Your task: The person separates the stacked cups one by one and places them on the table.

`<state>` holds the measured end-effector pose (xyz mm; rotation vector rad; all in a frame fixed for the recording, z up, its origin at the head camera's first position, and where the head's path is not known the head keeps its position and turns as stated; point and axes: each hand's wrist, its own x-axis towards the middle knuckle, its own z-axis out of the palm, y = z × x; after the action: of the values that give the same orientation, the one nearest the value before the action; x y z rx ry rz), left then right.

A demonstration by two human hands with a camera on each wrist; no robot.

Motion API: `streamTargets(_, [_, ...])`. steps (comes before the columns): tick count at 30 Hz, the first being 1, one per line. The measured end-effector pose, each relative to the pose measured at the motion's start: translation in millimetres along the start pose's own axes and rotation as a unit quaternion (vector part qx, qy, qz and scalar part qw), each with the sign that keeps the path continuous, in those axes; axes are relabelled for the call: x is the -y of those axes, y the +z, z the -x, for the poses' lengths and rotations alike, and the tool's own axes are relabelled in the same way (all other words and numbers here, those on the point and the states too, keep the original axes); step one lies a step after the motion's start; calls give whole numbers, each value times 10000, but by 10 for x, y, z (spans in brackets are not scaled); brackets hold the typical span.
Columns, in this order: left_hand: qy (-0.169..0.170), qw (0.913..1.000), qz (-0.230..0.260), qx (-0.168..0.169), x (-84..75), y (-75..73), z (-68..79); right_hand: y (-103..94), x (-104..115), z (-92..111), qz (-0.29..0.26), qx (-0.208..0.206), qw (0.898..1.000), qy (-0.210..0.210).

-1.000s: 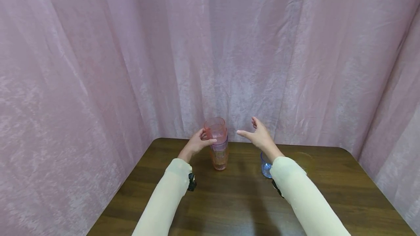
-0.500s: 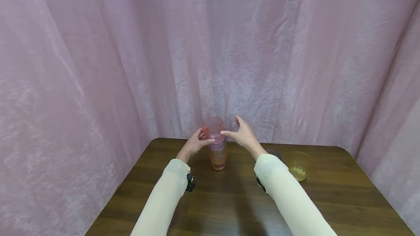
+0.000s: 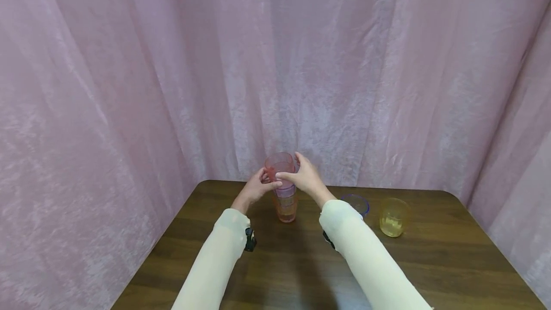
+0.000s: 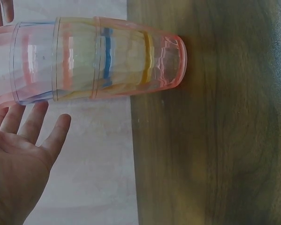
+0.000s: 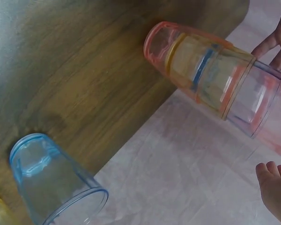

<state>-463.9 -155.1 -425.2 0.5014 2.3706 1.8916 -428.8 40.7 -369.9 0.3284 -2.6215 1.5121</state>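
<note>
A tall stack of see-through cups (image 4: 75, 61) stands upright on the table, with a pink cup (image 3: 280, 161) topmost, a purple-rimmed one beneath it and yellow and orange ones lower. My left hand (image 3: 254, 188) holds the pink cup near its base from the left, thumb in front and fingers round the side. From the right, my right hand (image 3: 307, 176) reaches about the same cup with thumb and fingers spread. In the right wrist view a small gap shows between the right fingertips (image 5: 268, 169) and the stack.
Right of the stack a blue cup (image 5: 56, 180) stands on the wooden table (image 3: 413, 271), partly hidden by the right sleeve in the head view. A yellow cup (image 3: 393, 218) is further right. Pink curtains (image 3: 327, 61) hang behind and at both sides.
My right hand has moved left from above the blue cup to the top of the stack. The blue and yellow cups have come into fuller view. The left hand keeps its place.
</note>
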Motion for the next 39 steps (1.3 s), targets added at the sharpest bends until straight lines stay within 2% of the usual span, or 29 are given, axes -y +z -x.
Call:
streamTargets(11, [76,9999,103,79,32,41,-9,91,9,-41,48,-159,9998,-59])
streamTargets(18, [-22,9999,79,120,4,38,1,120,25,-33,54,-310,9994,-152])
streamTargets(26, [-3,9998,-73,159,-11,45,-1,100,25,-4,-296,-371,9988,94])
streamTargets(39, [-223,9990,-372,-76,7,-15,28,124,77,-23,-428,-625,9971,-29])
